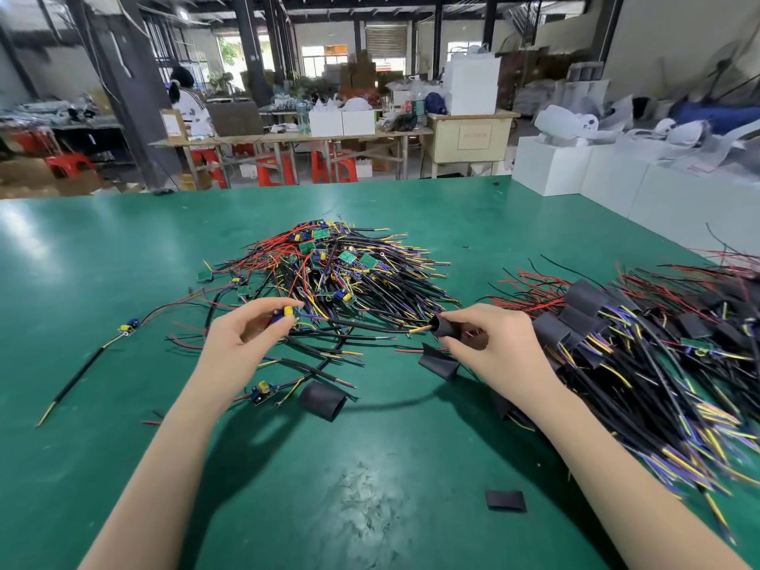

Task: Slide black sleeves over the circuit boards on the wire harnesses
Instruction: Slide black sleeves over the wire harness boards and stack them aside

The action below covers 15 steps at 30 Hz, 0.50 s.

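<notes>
Green matted worktable (123, 302). Far centre: heap of unsleeved multicoloured wire harnesses (337, 269). Right: sleeved pile (641, 343). Left hand (246, 335), fingers curled, pinching a small circuit board (284, 314). Right hand (493, 347) pinching a black tubular sleeve (444, 326) at that harness's wire tips. Near: loose flat sleeves (323, 400).

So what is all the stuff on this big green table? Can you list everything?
table: one, green, under everything
unsleeved harness pile: one heap, black, red and yellow wires with small green boards, centre
sleeved harness pile: one heap, wires with black sleeves, right side
lone harness: one, black cable with a small board, far left
board near left wrist: one, with a blue and yellow part
loose sleeves: three, black, flat on the table, one near each wrist and one close to the camera
white boxes: several, far right edge
left hand: pinches a harness board
right hand: holds a black sleeve with wire tips at its mouth
</notes>
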Each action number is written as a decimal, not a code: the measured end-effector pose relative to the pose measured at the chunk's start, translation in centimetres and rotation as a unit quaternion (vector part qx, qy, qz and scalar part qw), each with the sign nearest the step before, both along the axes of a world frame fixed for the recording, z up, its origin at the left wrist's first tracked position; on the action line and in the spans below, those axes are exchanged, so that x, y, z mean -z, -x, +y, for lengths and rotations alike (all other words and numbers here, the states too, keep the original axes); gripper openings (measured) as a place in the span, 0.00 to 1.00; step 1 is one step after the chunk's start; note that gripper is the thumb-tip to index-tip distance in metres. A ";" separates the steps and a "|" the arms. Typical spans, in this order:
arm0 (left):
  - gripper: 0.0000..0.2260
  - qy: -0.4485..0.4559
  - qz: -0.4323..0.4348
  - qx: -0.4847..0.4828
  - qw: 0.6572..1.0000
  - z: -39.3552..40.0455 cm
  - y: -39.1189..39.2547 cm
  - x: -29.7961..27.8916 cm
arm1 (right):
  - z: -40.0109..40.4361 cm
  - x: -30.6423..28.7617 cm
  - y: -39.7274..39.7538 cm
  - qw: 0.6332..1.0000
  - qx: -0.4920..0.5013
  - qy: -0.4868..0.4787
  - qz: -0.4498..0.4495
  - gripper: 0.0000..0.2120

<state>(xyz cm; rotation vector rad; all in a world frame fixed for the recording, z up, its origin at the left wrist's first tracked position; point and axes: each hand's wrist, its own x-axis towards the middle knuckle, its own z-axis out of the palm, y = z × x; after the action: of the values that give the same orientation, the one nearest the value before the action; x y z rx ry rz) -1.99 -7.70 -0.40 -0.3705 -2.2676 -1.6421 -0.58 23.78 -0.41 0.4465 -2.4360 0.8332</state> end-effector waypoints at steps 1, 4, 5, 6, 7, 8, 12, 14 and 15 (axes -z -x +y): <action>0.10 -0.001 0.000 -0.002 1.000 0.0 0.0 0.0 | 0.0 -0.1 -0.1 1.000 -0.010 -0.004 0.003 0.13; 0.10 -0.006 0.003 -0.004 1.000 0.2 -0.2 -0.1 | 0.0 -0.3 -0.3 0.999 -0.046 -0.016 0.000 0.13; 0.10 -0.003 0.002 -0.005 1.000 0.3 -0.2 -0.1 | -0.1 -0.3 -0.4 0.998 -0.054 -0.026 0.006 0.13; 0.09 0.002 0.000 -0.003 1.000 0.5 -0.3 -0.2 | -0.2 -0.4 -0.5 0.997 -0.055 -0.047 0.021 0.14; 0.09 0.007 -0.002 0.001 1.000 0.7 -0.3 -0.2 | -0.4 -0.4 -0.5 0.995 -0.050 -0.078 0.046 0.14; 0.09 0.010 -0.003 0.006 1.000 0.8 -0.4 -0.2 | -0.6 -0.4 -0.6 0.990 -0.039 -0.114 0.077 0.14; 0.10 0.024 -0.001 0.012 1.000 0.9 -0.5 -0.3 | -1.1 -0.6 -0.8 0.979 0.006 -0.153 0.134 0.10; 0.10 0.025 -0.001 0.012 1.000 0.9 -0.5 -0.2 | -1.2 -0.6 -0.9 0.983 0.011 -0.130 0.132 0.11; 0.10 0.026 -0.005 0.016 1.000 1.1 -0.5 -0.2 | -1.3 -0.6 -1.0 0.984 0.010 -0.124 0.131 0.12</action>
<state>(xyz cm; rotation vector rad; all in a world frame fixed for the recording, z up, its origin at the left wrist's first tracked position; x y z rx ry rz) -1.51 -6.63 -0.24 -0.4130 -2.3256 -1.6066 0.40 22.52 0.21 0.5827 -2.2999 0.4308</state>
